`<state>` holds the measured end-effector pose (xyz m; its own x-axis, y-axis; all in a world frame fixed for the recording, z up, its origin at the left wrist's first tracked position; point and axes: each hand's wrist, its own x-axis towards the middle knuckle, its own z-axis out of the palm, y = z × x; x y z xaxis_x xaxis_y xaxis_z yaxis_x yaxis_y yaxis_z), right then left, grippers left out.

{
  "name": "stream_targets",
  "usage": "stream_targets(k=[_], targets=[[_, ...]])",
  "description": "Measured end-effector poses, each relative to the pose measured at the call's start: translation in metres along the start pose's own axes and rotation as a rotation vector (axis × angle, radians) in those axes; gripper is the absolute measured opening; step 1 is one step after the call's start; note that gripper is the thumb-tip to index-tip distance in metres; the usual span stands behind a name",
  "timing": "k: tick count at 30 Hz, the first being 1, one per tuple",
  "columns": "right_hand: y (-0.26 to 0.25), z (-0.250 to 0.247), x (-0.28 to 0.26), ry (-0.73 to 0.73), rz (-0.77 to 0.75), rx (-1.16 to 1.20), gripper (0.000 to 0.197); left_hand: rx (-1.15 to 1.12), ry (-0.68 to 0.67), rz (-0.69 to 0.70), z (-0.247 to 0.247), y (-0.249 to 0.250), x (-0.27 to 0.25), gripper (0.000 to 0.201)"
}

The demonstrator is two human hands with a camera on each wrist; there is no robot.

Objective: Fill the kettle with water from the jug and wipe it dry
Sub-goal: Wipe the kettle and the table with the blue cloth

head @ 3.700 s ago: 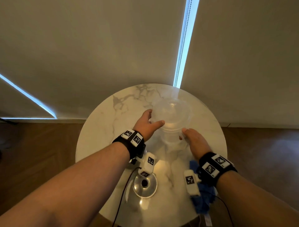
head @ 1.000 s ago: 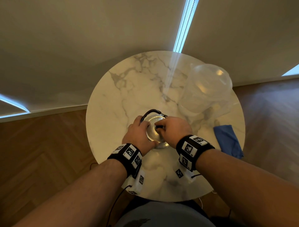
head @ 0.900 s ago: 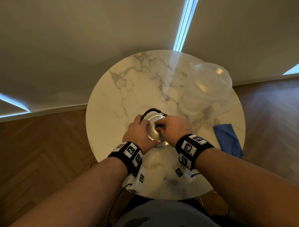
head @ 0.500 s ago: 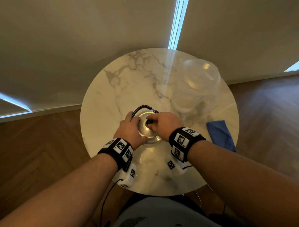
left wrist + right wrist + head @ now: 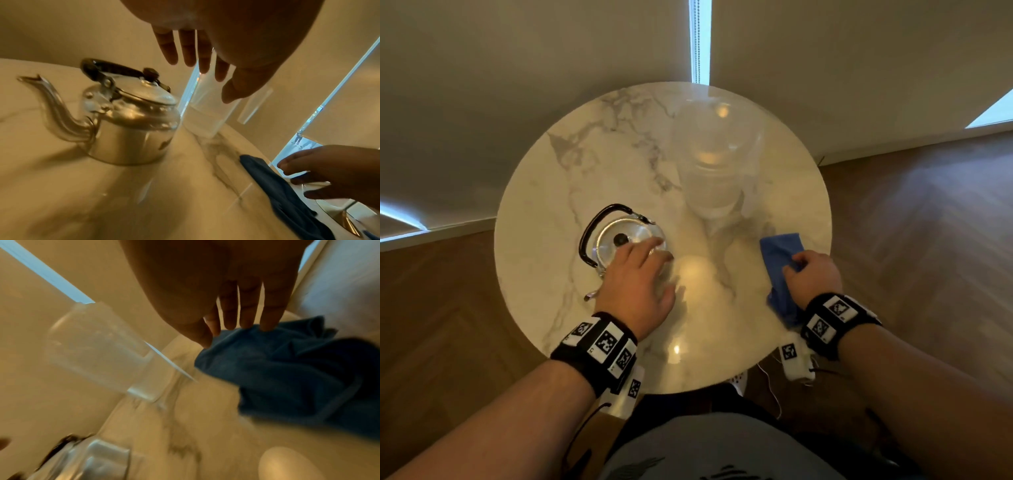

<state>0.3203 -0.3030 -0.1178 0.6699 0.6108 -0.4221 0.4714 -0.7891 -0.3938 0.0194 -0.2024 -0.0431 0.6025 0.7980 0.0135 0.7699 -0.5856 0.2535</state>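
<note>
A shiny metal kettle [image 5: 616, 241] stands at the left of the round marble table [image 5: 544, 192], lid on, black handle tipped to the far left. My left hand [image 5: 640, 274] hovers over the kettle's near right side, fingers straight; in the left wrist view those fingers [image 5: 185, 48] hang above the kettle [image 5: 131, 123] without touching it. The clear jug [image 5: 717, 161] stands at the back, with some water in it. My right hand [image 5: 810, 274] reaches the blue cloth [image 5: 779, 253] at the table's right edge. In the right wrist view its straight fingertips [image 5: 267, 324] touch the cloth [image 5: 287, 369].
The cloth partly hangs over the table's near right edge. Bare marble lies between the kettle and the cloth. Wooden floor [image 5: 928, 222] surrounds the table, and a pale wall with bright window slits stands behind it.
Both hands have come off the kettle's lid. My right hand moved right to the blue cloth, and my left hand opened above the kettle. The lid sits on the kettle.
</note>
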Motion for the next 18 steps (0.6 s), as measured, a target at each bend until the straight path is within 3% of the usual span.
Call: stream_targets(k=[4,7,11,13,14,18], targets=[[0.016,-0.007,0.031,-0.121,0.156,0.031,0.053,-0.075,-0.161,0.107,0.017,0.037,-0.008,0.027],[0.016,-0.006,0.036,-0.246,0.115,0.032,0.056,-0.125,-0.249,0.111,0.025,0.056,-0.011,0.027],[-0.004,-0.013,0.017,-0.369,-0.085,0.17,0.044,-0.184,-0.26,0.059,0.022,0.072,-0.008,0.031],[-0.02,-0.02,-0.004,-0.425,-0.252,0.235,0.014,-0.249,-0.234,-0.009,0.016,0.071,-0.002,0.039],[-0.028,-0.023,-0.013,-0.453,-0.336,0.259,0.01,-0.307,-0.204,-0.051,0.011,0.071,0.002,0.046],[-0.059,-0.029,-0.046,-0.577,-0.594,0.424,0.021,-0.626,-0.168,-0.356,-0.016,0.064,0.018,0.065]])
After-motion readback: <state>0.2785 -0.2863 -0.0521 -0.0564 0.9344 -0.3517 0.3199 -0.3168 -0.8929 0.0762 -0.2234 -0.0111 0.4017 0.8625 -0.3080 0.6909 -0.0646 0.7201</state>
